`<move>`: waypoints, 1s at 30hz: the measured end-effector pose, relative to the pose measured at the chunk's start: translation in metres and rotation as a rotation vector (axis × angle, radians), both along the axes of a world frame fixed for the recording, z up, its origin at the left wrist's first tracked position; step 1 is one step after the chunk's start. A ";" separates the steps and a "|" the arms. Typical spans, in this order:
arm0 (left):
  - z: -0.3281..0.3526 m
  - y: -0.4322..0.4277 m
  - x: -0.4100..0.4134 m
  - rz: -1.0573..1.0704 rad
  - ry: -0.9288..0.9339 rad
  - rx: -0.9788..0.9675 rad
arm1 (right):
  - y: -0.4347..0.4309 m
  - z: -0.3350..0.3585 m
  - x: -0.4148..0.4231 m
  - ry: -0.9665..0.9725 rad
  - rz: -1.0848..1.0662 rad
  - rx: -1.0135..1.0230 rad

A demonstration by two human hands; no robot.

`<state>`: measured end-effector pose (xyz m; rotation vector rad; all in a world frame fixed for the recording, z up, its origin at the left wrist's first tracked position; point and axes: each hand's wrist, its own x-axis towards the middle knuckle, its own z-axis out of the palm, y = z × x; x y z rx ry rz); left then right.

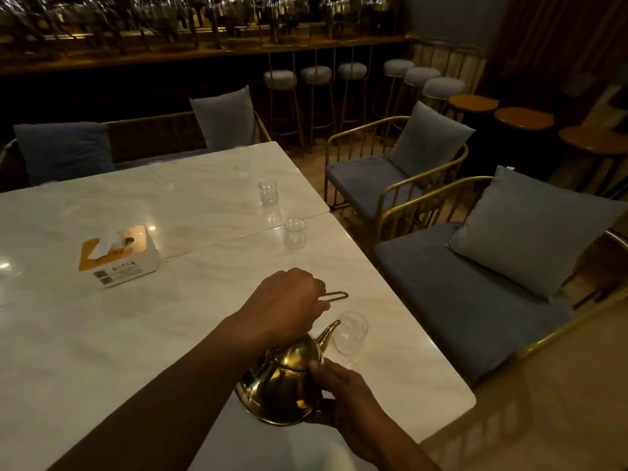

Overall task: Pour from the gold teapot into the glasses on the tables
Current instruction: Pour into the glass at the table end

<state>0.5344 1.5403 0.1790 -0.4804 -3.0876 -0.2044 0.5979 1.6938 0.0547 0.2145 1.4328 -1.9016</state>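
Observation:
The gold teapot [282, 385] hangs tilted over the near white marble table [170, 334], its spout aimed at a clear glass [350, 333] near the table's right edge. My left hand [289, 300] is closed around the teapot's wire handle from above. My right hand [343, 392] cups the pot's body from the right and below. Further along the right edge stand two more glasses [295, 232] [267, 192]. More faint glasses [240, 158] stand along the far side of the far table. I cannot see liquid leaving the spout.
A tissue box [119, 256] sits on the table at the left. Gold-framed chairs with grey cushions [475, 283] line the right side; more seats stand behind the far table. Bar stools [316, 76] and a dark counter fill the back.

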 end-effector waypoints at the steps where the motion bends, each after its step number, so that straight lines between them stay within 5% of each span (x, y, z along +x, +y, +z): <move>1: 0.000 0.000 0.000 0.000 -0.002 0.001 | 0.000 0.000 0.000 -0.004 -0.003 0.002; 30: 0.007 -0.024 0.017 0.121 -0.116 0.251 | -0.010 0.001 -0.008 0.306 -0.200 0.295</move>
